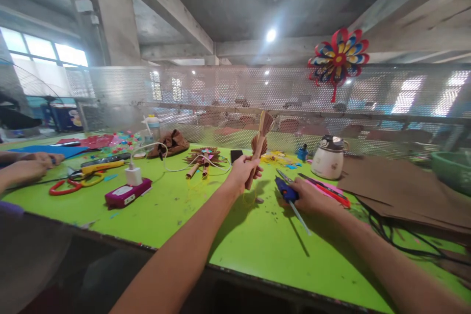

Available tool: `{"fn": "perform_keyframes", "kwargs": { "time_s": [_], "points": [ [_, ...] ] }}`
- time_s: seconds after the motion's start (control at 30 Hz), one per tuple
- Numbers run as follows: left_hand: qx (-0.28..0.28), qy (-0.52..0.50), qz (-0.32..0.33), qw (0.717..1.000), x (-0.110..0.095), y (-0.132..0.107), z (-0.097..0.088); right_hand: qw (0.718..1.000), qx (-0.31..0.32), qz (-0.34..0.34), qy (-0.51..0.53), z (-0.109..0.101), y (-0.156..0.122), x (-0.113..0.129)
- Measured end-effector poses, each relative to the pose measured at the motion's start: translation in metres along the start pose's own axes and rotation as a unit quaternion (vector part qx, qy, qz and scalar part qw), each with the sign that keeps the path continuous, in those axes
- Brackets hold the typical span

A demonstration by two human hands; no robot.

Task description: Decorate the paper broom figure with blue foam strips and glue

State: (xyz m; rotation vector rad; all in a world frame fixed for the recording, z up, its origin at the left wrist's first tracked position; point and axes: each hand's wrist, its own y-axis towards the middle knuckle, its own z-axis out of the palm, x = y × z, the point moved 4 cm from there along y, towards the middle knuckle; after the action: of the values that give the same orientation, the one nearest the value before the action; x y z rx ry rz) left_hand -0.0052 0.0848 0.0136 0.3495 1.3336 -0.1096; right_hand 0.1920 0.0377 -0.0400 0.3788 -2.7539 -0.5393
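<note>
My left hand (243,170) is wrapped round the lower part of a brown folded-paper piece (262,135), held upright above the green table (176,223). Pleated fans stick out from its top and side. My right hand (304,194) is closed on a blue hot glue gun (285,189) low over the table; some of its fingers are hidden. A pale glue stick (301,219) juts from the gun toward me. Just beyond lies a grey metal tool (283,175), partly hidden. Another brown pleated-paper piece with rolled tubes (205,158) rests further back.
Right of my hand are a red utility knife (334,196), a white jug (328,159) and brown paper sheets (401,186). To the left are a purple power strip (127,193), scissors (66,186) and a co-worker's hands (31,167). A perforated screen (228,88) stands behind.
</note>
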Motion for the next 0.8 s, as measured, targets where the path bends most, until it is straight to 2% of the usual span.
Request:
{"fn": "perform_keyframes", "kwargs": {
  "time_s": [0.2, 0.4, 0.5, 0.6, 0.7, 0.8],
  "points": [
    [0.021, 0.002, -0.003, 1.000, 0.003, 0.001, 0.002, 0.996, 0.072, -0.049, 0.019, -0.005, -0.002, 0.001],
    [0.033, -0.007, -0.006, 0.999, 0.004, -0.002, 0.005, 0.992, 0.092, -0.077, 0.031, -0.018, -0.007, 0.006],
    [0.050, 0.008, -0.014, 0.999, 0.005, -0.006, 0.010, 0.995, 0.023, -0.074, 0.063, -0.034, -0.004, 0.016],
    [0.077, 0.052, 0.007, 0.996, 0.007, -0.010, 0.018, 0.985, -0.110, -0.042, 0.124, -0.054, -0.002, 0.030],
    [0.092, 0.123, 0.052, 0.987, 0.011, -0.012, 0.026, 0.948, -0.234, -0.039, 0.212, -0.069, -0.004, 0.043],
    [0.084, 0.219, 0.113, 0.966, 0.014, -0.013, 0.031, 0.914, -0.287, -0.031, 0.284, -0.074, -0.007, 0.046]
  ]
}}
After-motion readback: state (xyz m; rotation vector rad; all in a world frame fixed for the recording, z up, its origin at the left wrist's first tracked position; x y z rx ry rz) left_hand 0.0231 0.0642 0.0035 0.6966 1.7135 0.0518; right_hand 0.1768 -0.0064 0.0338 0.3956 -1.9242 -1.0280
